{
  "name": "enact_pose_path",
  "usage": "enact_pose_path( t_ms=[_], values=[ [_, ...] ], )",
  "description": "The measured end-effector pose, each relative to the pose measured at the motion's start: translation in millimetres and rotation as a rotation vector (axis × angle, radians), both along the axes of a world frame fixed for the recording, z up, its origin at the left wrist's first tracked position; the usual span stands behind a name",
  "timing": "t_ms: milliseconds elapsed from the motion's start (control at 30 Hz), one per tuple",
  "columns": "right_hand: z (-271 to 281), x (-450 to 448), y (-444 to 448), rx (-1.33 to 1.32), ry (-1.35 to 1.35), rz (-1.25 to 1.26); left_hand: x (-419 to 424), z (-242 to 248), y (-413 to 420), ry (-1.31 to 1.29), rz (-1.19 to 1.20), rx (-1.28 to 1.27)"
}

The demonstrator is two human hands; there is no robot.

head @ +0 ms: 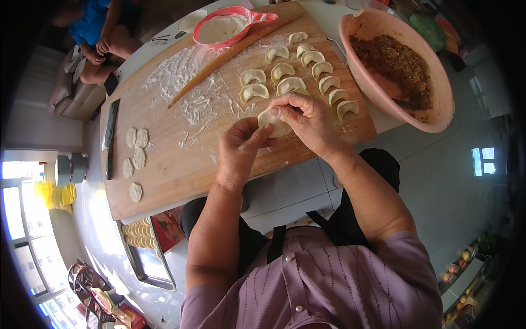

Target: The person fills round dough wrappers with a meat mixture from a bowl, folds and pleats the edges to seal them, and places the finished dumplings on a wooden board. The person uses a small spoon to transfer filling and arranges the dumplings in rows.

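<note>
Both hands pinch one round dough wrapper (274,125) above the near edge of a wooden board (172,164). My left hand (244,146) grips its left and lower side. At its upper right, my right hand (302,119) holds the rim between thumb and fingers. Whether anything lies inside the wrapper is hard to tell. Just beyond the hands, several folded dumplings (282,72) sit in rows. A pink plastic basin (441,92) with brown minced filling (394,66) stands to the right. Several small flattened dough pieces (139,158) lie at the board's left.
A rolling pin (230,53) lies across flour (176,74). A red sieve (224,26) with flour is at the far edge. A knife (109,140) lies along the left edge. Below stands a metal tray (144,267) of dumplings. Another person (98,37) sits at far left.
</note>
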State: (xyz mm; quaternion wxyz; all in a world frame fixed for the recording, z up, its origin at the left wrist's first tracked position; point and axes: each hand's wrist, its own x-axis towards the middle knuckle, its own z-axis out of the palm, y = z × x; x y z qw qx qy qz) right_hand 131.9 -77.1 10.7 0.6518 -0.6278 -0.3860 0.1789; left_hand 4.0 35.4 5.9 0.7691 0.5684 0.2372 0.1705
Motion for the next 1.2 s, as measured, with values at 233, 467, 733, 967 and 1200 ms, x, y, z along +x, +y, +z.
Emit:
enact_pose_path(
  t_ms=[233,467,733,967,1200],
  values=[
    [-4,1,-2,-0.076,-0.061,0.008,-3,-10,2,0.029,-0.025,0.188],
    [4,-2,-2,-0.052,-0.107,0.000,-2,-6,-4,0.029,-0.050,0.065],
    [14,-17,-14,-0.030,-0.051,0.110,-3,-8,-11,-0.233,-0.192,-0.336],
    [28,-13,-44,0.055,-0.521,-0.092,5,-6,-26,-0.256,-0.094,-0.486],
    [82,106,-119,-0.365,-0.646,-0.301,0,-3,-16,-0.177,-0.092,-0.420]
  ],
)
